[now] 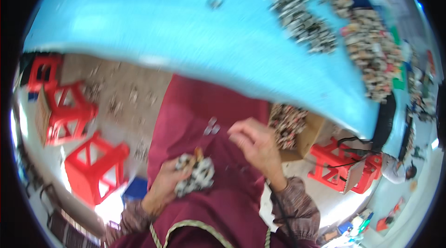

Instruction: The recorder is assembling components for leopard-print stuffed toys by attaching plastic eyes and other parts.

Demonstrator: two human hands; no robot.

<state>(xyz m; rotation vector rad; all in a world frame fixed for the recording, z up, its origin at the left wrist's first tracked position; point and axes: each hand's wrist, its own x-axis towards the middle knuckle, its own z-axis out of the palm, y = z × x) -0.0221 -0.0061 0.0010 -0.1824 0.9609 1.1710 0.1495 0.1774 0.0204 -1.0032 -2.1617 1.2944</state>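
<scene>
Blue tabletop (pixel 186 39) looked smooth; I noted the left hand (pixel 166 184) grasping a lumpy, black-and-white mottled bundle (pixel 199 174); right hand (pixel 260 148) fingers bent, contents I couldn't tell.

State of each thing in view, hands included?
Left hand: curled around a black-and-white cluster of small pieces
Right hand: fingers curled, contents unclear
Maroon cloth apron: worn, spread out
Brown cardboard box: open, holding many pieces
Grey pile of small pieces: spread on the blue tabletop
Beige pile of small pieces: heaped
Nearest red plastic stool at left: unoccupied
</scene>
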